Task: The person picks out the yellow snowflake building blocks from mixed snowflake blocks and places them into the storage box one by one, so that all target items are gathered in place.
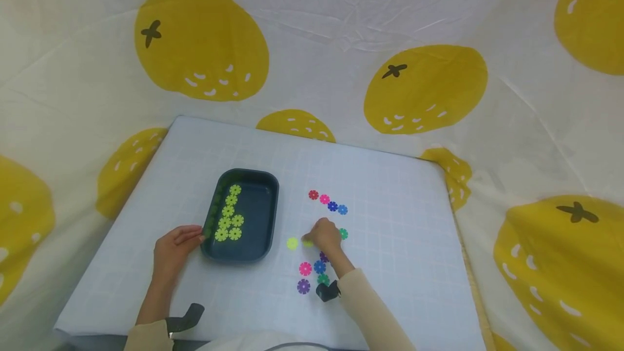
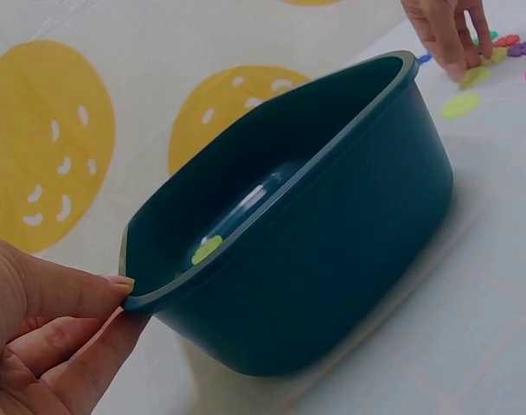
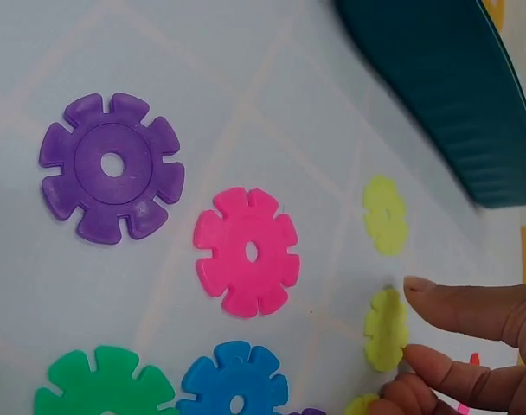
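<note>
My left hand (image 1: 177,248) pinches the near-left rim of a dark teal plastic basin (image 2: 332,233) between thumb and fingers. Several yellow-green notched flower discs (image 1: 228,211) lie inside it. To the basin's right, my right hand (image 1: 325,236) reaches down to a yellow-green disc (image 3: 386,330) on the cloth. Thumb and index finger stand apart at that disc's edge, the other fingers curled under. Part of another yellow-green disc (image 3: 362,405) shows beside the curled fingers. One more yellow-green disc (image 1: 292,243) lies between this hand and the basin.
Red (image 1: 313,195), pink, dark blue and light blue discs form a row beyond my right hand. A green disc (image 1: 343,233) lies right of it. Nearer me are pink (image 1: 305,268), purple (image 1: 303,286), blue and green discs. A patterned curtain (image 1: 312,69) hangs behind the white-covered table (image 1: 404,221).
</note>
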### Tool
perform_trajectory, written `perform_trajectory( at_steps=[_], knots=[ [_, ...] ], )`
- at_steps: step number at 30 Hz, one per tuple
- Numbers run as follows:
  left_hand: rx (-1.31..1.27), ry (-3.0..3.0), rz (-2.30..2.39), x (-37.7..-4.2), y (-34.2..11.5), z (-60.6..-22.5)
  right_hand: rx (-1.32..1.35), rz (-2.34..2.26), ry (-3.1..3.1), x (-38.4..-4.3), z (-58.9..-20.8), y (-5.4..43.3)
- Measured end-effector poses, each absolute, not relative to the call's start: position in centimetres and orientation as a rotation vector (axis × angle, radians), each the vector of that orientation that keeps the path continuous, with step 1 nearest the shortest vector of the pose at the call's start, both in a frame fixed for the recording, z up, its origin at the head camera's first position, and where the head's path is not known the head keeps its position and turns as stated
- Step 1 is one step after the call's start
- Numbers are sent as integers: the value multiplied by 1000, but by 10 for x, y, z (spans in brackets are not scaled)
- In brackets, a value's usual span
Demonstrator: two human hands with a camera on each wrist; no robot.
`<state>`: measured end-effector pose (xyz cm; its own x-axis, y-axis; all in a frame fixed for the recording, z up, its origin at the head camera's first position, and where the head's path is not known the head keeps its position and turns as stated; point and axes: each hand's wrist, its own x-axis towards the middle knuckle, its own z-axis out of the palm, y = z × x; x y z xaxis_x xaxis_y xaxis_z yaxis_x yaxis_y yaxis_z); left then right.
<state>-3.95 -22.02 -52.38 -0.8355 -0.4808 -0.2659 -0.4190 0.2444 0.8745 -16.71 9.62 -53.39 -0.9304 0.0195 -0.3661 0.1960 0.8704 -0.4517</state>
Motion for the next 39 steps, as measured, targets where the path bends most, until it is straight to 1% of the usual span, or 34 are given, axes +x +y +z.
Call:
perform_trajectory(
  at_steps=[5,13,24,30,39],
  knots=[
    [873,-2417,-1694,-39,-220,-523,108,-667,2697,-166,-534,95],
    [870,-2417,-1690,-39,-219,-522,98,-659,2679,-166,-538,95],
    [884,-2417,-1696,-39,-219,-522,102,-758,2622,-170,-540,98],
    [877,-2423,-1691,-39,-220,-526,281,-977,2453,-176,-541,101],
    [885,-2395,-1719,-40,-221,-527,516,-1164,2198,-187,-540,106]
  ],
)
